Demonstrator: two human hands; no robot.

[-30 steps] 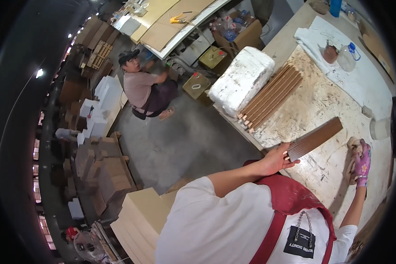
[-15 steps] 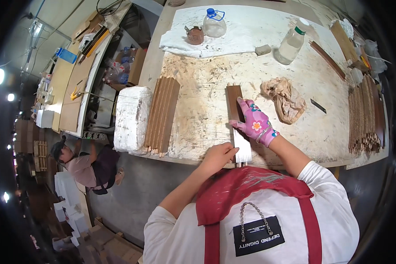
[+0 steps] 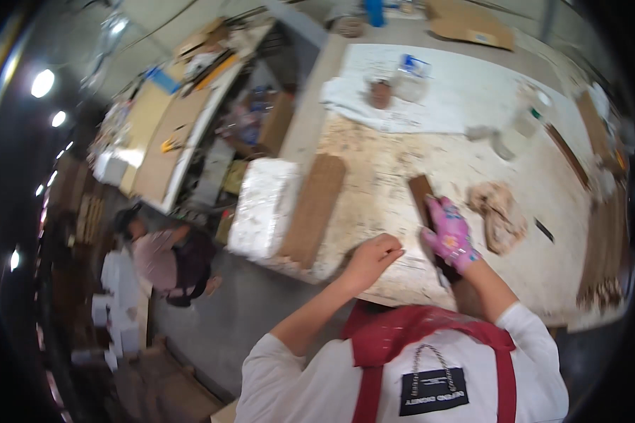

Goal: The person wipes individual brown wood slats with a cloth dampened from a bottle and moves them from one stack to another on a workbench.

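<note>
My right hand [image 3: 450, 236], in a pink flowered glove, grips a dark brown wooden strip [image 3: 420, 187] lying lengthwise on the worktable, with its thumb on the left side. The strip's near part is largely under the glove and wrist. To the left, my bare left hand [image 3: 375, 262] is just above the table near its front edge, apart from the strip. Its fingers are curled with the tips pressed together; whether they pinch something small cannot be made out. Right of the glove lies a crumpled tan cloth [image 3: 497, 217].
A stack of brown strips [image 3: 316, 208] stands beside a white wrapped block [image 3: 263, 206] at left. Farther back are a white cloth [image 3: 353, 106], a brown pot [image 3: 379, 94] and clear bottles [image 3: 521, 123]. More strips [image 3: 605, 243] lie at right. Another person [image 3: 166, 257] is at far left.
My view has swung, so the table sits lower and farther right. My left hand has left the strip's near end and moved left. My right hand stays on the strip, which lies more slanted.
</note>
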